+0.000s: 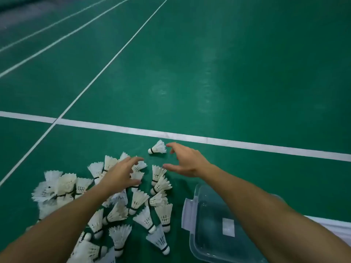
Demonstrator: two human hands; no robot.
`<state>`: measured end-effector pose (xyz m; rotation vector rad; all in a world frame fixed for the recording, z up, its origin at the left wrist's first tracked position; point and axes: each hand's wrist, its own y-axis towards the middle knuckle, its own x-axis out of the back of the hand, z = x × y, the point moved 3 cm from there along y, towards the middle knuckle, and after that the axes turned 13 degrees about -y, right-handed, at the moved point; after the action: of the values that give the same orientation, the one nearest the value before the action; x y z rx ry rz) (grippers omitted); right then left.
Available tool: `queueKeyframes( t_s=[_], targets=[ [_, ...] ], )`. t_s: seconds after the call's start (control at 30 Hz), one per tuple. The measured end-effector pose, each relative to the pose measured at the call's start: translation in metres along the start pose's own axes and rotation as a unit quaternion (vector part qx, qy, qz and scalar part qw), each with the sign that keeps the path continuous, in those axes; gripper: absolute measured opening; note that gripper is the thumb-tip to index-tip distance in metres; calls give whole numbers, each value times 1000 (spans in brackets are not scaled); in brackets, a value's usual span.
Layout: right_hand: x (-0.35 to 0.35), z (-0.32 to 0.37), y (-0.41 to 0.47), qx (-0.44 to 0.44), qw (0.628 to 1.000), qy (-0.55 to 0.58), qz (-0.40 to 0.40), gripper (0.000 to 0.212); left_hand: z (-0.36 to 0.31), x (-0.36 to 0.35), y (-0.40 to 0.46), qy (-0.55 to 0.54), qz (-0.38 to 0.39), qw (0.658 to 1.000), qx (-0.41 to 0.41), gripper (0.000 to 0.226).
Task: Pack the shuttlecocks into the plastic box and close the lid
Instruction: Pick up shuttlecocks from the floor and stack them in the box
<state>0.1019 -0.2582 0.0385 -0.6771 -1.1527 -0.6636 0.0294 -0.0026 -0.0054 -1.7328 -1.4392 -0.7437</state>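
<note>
1. Green court flooring (228,73) crossed by white boundary lines (133,130) fills the scene.
2. White feather shuttlecocks (114,215) lie heaped on the floor at the near left, spreading toward the centre.
3. One lone shuttlecock (158,147) lies on its side farther out, just short of the wide white line, cork pointing left.
4. Left hand (121,172) hovers over the far edge of the heap, fingers spread and curled, gripping nothing I can make out.
5. Right hand (187,161) reaches toward the lone shuttlecock, fingers and thumb apart, fingertips just beside its feathers.
6. Clear plastic box (209,224) sits at the near right, partly hidden under the right forearm, no shuttlecocks visible inside.
</note>
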Motion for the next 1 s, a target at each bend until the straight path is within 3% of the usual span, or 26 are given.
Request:
queueKeyframes(
  t_s=[0.2,0.33,0.47,0.7,0.87,1.0],
  targets=[
    [-30,23,15,17,999,9,32,72,13,-11,10,14,-27,999,45,95],
    [-54,25,40,13,999,23,46,73,19,-17,28,93,57,994,18,102],
    [-72,24,56,-2,997,45,61,71,21,-18,49,70,82,993,41,101],
    [-80,13,58,-24,996,68,61,70,22,-20,72,95,172,979,50,59],
    [-61,-3,49,-34,995,91,29,70,18,-18,70,112,168,979,31,36],
    [-25,-17,33,-36,994,106,-4,71,21,-10,60,64,127,989,30,23]
  ],
)
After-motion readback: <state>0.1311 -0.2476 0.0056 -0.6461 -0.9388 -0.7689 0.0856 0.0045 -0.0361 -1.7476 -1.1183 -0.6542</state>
